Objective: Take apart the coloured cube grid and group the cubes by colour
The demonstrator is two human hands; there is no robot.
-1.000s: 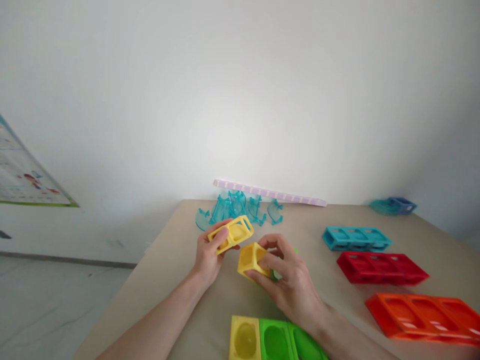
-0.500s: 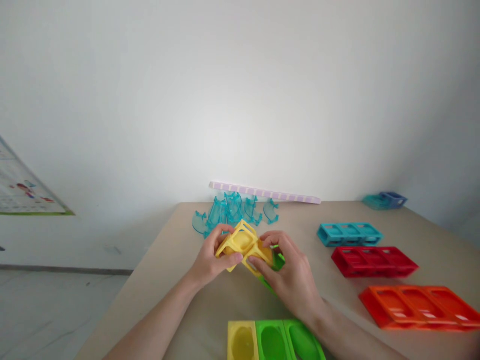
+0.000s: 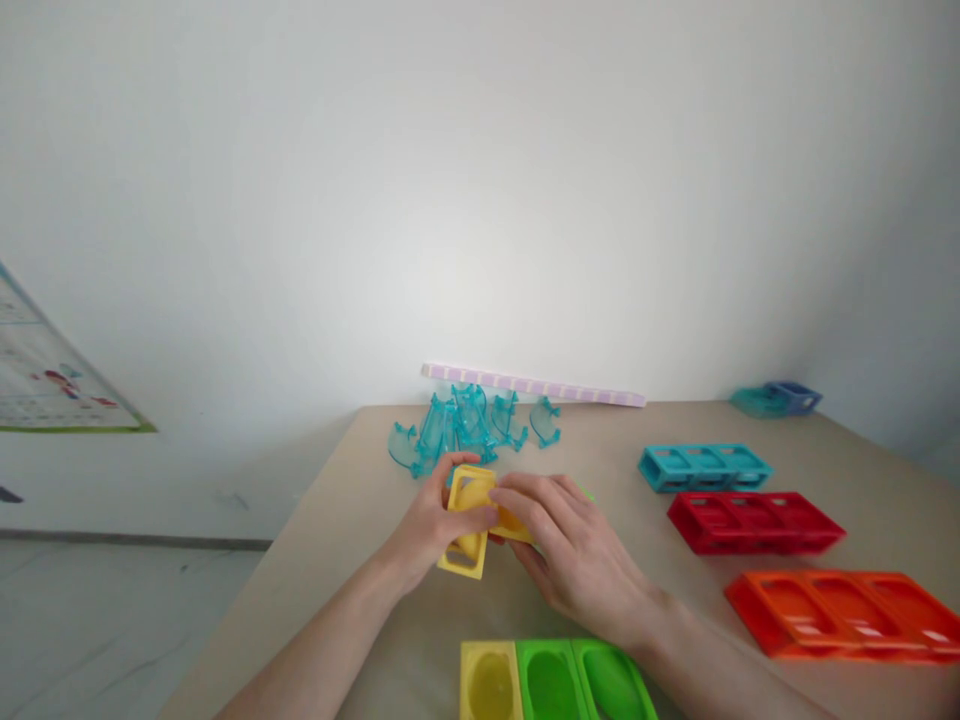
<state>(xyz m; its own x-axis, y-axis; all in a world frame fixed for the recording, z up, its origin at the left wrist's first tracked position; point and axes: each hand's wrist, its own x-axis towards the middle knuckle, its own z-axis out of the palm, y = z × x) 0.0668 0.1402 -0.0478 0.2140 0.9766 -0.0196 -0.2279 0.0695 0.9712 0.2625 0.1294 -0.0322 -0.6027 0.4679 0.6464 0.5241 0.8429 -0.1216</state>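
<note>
My left hand (image 3: 431,520) is closed around a yellow plastic block (image 3: 466,560) with openings in its faces. From the other side, my right hand (image 3: 574,535) grips yellow plastic (image 3: 514,525) that meets this block; a bit of green shows behind its fingers. Whether the yellow parts are joined I cannot tell, as the fingers cover them. Below the hands, at the front edge of the view, lies a row of blocks with one yellow block (image 3: 491,685) and two green blocks (image 3: 551,685), each with a rounded hollow.
Clear blue curved pieces (image 3: 469,420) lie in a heap at the back, before a pale purple strip (image 3: 532,386) by the wall. On the right are rows of teal (image 3: 705,468), red (image 3: 756,523) and orange blocks (image 3: 844,615). Bluish pieces (image 3: 791,398) sit in the far right corner.
The held yellow block has been turned, so a long open face now shows upright. My right hand has shifted over the yellow plastic, hiding most of the green part.
</note>
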